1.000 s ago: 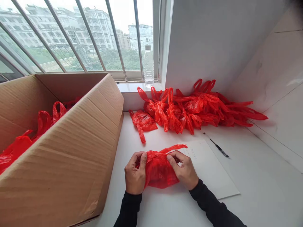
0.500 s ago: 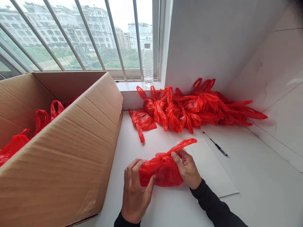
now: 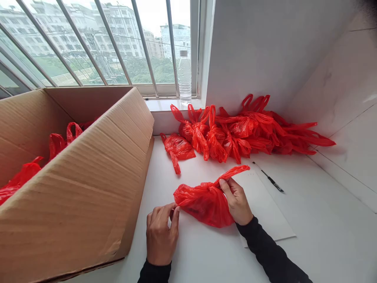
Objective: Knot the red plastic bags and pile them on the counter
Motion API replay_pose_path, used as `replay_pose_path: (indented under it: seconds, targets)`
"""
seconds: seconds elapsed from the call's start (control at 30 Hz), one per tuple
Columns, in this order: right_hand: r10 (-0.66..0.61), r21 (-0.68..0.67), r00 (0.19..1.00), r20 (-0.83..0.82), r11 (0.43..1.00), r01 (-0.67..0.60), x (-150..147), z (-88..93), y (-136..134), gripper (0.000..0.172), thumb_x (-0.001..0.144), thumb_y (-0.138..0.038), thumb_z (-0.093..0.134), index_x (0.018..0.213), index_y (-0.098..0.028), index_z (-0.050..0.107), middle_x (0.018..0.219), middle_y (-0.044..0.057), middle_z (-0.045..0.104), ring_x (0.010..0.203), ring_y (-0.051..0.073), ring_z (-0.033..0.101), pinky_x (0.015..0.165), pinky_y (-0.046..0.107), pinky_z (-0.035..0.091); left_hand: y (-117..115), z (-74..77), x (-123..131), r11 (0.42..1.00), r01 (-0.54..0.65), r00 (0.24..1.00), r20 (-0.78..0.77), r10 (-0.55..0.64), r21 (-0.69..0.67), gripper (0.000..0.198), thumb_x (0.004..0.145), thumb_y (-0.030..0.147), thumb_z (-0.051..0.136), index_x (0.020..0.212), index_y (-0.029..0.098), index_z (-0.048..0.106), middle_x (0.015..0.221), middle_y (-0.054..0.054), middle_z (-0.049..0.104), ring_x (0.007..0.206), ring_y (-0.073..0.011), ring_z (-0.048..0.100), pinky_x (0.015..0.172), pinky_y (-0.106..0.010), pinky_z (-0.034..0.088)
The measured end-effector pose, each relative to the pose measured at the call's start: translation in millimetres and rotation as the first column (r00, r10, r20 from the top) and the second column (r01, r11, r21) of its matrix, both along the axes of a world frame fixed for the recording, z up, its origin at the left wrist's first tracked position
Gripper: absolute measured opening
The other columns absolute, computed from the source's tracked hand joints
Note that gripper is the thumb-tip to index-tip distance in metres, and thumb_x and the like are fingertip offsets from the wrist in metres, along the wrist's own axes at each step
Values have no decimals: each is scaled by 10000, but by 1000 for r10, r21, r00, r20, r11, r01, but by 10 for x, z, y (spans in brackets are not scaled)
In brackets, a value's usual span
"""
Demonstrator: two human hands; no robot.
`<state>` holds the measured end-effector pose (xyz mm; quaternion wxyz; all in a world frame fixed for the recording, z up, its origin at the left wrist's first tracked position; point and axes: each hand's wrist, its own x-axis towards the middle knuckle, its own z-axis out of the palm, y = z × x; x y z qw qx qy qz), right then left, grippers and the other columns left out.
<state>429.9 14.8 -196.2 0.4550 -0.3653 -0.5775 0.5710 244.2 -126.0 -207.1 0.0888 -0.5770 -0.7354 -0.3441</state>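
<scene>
A crumpled red plastic bag (image 3: 204, 200) lies on the white table in front of me, one handle strip sticking up to the right. My right hand (image 3: 237, 202) grips the bag at the base of that handle, fingers closed on the plastic. My left hand (image 3: 160, 232) rests on the table at the bag's left end, its thumb and forefinger pinching the bag's edge. Both arms wear black sleeves.
A large open cardboard box (image 3: 88, 177) with red bags (image 3: 59, 143) inside stands at the left. A heap of knotted red bags (image 3: 235, 133) lies against the back wall. A sheet of paper (image 3: 265, 212), a black pen (image 3: 272, 181) and a water bottle (image 3: 185, 76) on the sill.
My left hand slid down and left, from wrapping the bag to pinching its left edge. My right hand pulled the bag and its handle up and to the right.
</scene>
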Motion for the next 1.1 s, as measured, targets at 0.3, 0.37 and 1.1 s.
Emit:
replay_pose_path:
  seconds: [0.3, 0.37, 1.1]
  targets:
    - [179, -5, 981, 79, 984, -179, -74, 6, -120, 242, 774, -388, 741, 946, -225, 692, 985, 21, 704, 928, 239, 627, 886, 361, 457, 366, 361, 197, 989, 36, 823, 557, -111, 144, 158, 963, 345, 510, 984, 225, 611, 982, -32, 672, 908, -187, 630, 829, -318, 483]
    - [144, -47, 987, 72, 989, -141, -88, -24, -89, 222, 785, -377, 721, 679, -190, 668, 693, -3, 656, 722, 210, 598, 755, 344, 461, 492, 404, 213, 966, -50, 769, 627, -124, 253, 177, 939, 342, 548, 1066, 232, 604, 1101, -45, 644, 1011, -195, 608, 913, -332, 466]
    - [223, -238, 953, -205, 933, -270, -68, -9, -67, 233, 826, -406, 718, 966, -219, 722, 941, 50, 742, 914, 266, 651, 845, 398, 504, 590, 160, 374, 932, 126, -151, 935, -322, 341, 338, 790, 318, 753, 1090, 192, 662, 1105, -78, 697, 994, -233, 654, 857, -317, 515]
